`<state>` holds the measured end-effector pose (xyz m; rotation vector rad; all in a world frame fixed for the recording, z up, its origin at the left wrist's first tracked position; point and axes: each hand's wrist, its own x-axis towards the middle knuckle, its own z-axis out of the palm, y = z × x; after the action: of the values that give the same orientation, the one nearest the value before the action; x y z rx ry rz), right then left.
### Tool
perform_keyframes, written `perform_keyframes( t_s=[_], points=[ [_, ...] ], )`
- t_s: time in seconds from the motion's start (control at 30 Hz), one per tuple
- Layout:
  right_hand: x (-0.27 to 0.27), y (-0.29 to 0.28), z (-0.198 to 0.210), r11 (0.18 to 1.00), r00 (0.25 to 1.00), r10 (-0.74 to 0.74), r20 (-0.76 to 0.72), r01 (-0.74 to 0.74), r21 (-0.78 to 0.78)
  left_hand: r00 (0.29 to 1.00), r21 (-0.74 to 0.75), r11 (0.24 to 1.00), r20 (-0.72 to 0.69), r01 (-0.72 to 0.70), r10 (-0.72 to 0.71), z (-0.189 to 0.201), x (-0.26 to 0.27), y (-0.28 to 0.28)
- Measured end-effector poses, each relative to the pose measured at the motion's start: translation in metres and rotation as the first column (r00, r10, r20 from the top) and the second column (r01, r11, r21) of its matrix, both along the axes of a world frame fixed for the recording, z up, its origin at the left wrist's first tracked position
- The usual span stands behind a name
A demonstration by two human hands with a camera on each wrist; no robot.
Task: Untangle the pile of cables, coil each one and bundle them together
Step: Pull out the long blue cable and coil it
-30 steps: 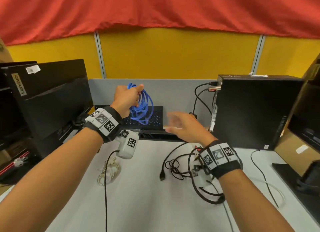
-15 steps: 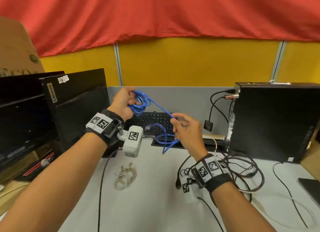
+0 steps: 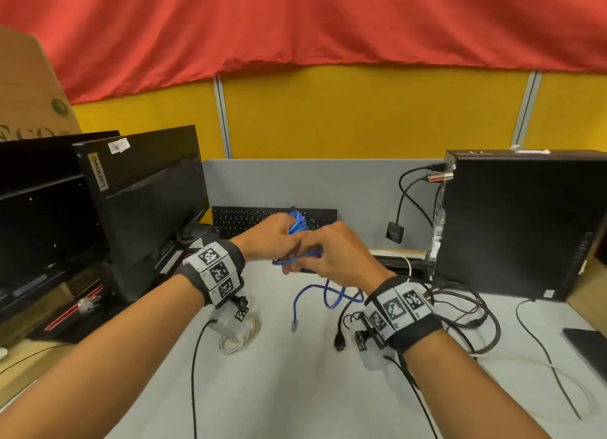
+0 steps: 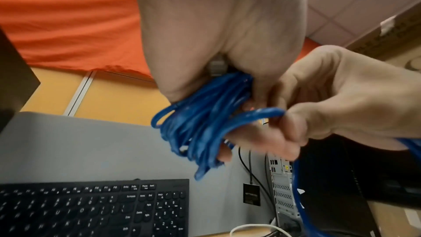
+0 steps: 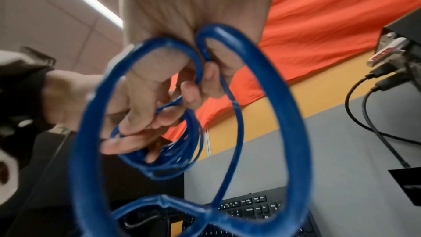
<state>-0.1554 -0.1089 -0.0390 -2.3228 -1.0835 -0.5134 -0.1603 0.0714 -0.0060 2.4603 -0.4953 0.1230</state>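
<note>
The left hand [image 3: 269, 238] is closed around a bunch of loops of the blue cable [image 3: 297, 223], its fingers curled tight over the strands; in the left wrist view the bunch [image 4: 200, 120] spills out below the fist, and a grey plug [image 4: 217, 66] shows tucked against the palm. The right hand [image 3: 338, 254] meets it just right of centre in the head view, its fingers [image 4: 293, 116] pinching one strand of the same cable close beside the coil. In the right wrist view a wide loop of the cable [image 5: 291, 114] hangs from the right hand [image 5: 196, 6] across most of the frame, with the left hand's fingers [image 5: 136, 114] threaded through smaller loops behind it. Both hands are held above the grey desk [image 3: 279, 389], knuckles up, forearms coming in from the lower corners, each wrist wearing a dark band with square markers. The free tail of the cable drops below the hands to the desk, ending in a plug [image 3: 294, 327] at centre. A small white coiled cable [image 3: 236, 338] lies under the left wrist; a tangle of black cables [image 3: 473, 320] lies right of the right wrist, near the black computer case [image 3: 522, 222]. A black keyboard [image 3: 243, 220] sits behind the hands, and a dark monitor [image 3: 154, 205] stands at the left.
</note>
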Motion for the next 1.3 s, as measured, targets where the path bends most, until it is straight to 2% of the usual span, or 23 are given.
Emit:
perform_keyframes(
  t_s=[0.17,0.27,0.33,0.4,0.47,0.5,0.53,0.57,0.6,0.67,0.7,0.73,0.77,0.83,0.9,0.93,1.0,1.13,1.2,1.3],
  points=[
    [0.007,-0.023,0.014,0.987,0.998,-0.022,-0.059,0.031,0.16,0.948,-0.088,0.991,-0.292,0.104,-0.125,0.002,-0.008,0.005],
    [0.015,-0.047,0.014,0.969,0.993,0.076,-0.086,-0.053,0.242,0.935,-0.078,0.982,-0.3,0.171,-0.187,0.005,-0.009,0.023],
    [0.019,-0.063,0.009,0.952,0.984,0.111,-0.138,-0.066,0.298,0.937,-0.17,0.973,-0.285,0.157,-0.202,0.006,-0.006,0.044],
    [0.025,-0.074,0.002,0.974,0.986,0.011,-0.163,0.027,0.226,0.936,-0.309,0.946,-0.293,0.102,-0.196,0.005,-0.001,0.063],
    [0.032,-0.081,-0.006,0.984,0.972,-0.171,-0.161,0.176,0.012,0.934,-0.418,0.908,-0.308,0.039,-0.182,0.0,0.003,0.073],
    [0.034,-0.081,-0.01,0.978,0.963,-0.205,-0.175,0.198,-0.06,0.933,-0.451,0.893,-0.315,0.015,-0.175,-0.003,0.004,0.073],
    [0.034,-0.079,-0.013,0.978,0.958,-0.205,-0.198,0.195,-0.069,0.933,-0.464,0.886,-0.322,-0.005,-0.164,-0.004,0.005,0.07],
    [0.032,-0.074,-0.017,0.981,0.957,-0.188,-0.222,0.194,0.008,0.933,-0.457,0.889,-0.329,-0.023,-0.146,-0.005,0.005,0.065],
    [0.031,-0.068,-0.02,0.965,0.956,-0.174,-0.236,0.213,0.152,0.935,-0.438,0.898,-0.332,-0.038,-0.122,-0.005,0.006,0.06],
    [0.023,-0.053,-0.023,0.834,0.967,-0.185,-0.178,0.25,0.491,0.94,-0.405,0.912,-0.333,-0.07,-0.075,-0.004,0.009,0.046],
    [0.017,-0.045,-0.022,0.763,0.972,-0.21,-0.107,0.231,0.603,0.939,-0.399,0.913,-0.338,-0.088,-0.057,-0.003,0.01,0.04],
    [0.011,-0.037,-0.022,0.731,0.975,-0.222,-0.022,0.182,0.658,0.936,-0.398,0.912,-0.35,-0.103,-0.047,-0.002,0.012,0.034],
    [0.007,-0.03,-0.02,0.742,0.978,-0.201,0.061,0.111,0.661,0.93,-0.398,0.911,-0.363,-0.107,-0.05,0.0,0.013,0.029],
    [-0.001,-0.015,-0.02,0.827,0.987,-0.055,0.15,-0.04,0.561,0.92,-0.391,0.917,-0.384,-0.079,-0.085,0.004,0.012,0.017],
    [-0.004,-0.004,-0.022,0.868,0.993,0.091,0.069,-0.113,0.483,0.905,-0.381,0.924,-0.402,-0.028,-0.138,0.009,0.01,0.008],
    [-0.004,-0.001,-0.021,0.861,0.992,0.126,-0.007,-0.106,0.498,0.897,-0.378,0.926,-0.412,-0.01,-0.159,0.012,0.008,0.005],
    [0.0,-0.002,-0.022,0.848,0.982,0.139,-0.131,-0.049,0.527,0.888,-0.382,0.924,-0.428,-0.008,-0.17,0.02,0.004,0.001],
    [0.007,-0.012,-0.024,0.951,0.953,0.129,-0.275,-0.041,0.305,0.859,-0.4,0.917,-0.466,0.007,-0.21,0.033,-0.005,-0.001],
    [0.009,-0.014,-0.023,0.968,0.928,0.143,-0.345,-0.058,0.244,0.853,-0.329,0.944,-0.483,0.033,-0.198,0.038,-0.009,-0.004],
    [0.011,-0.019,-0.025,0.978,0.9,0.141,-0.413,-0.063,0.198,0.89,-0.172,0.984,-0.441,0.039,-0.113,0.048,-0.015,-0.006]
  ],
)
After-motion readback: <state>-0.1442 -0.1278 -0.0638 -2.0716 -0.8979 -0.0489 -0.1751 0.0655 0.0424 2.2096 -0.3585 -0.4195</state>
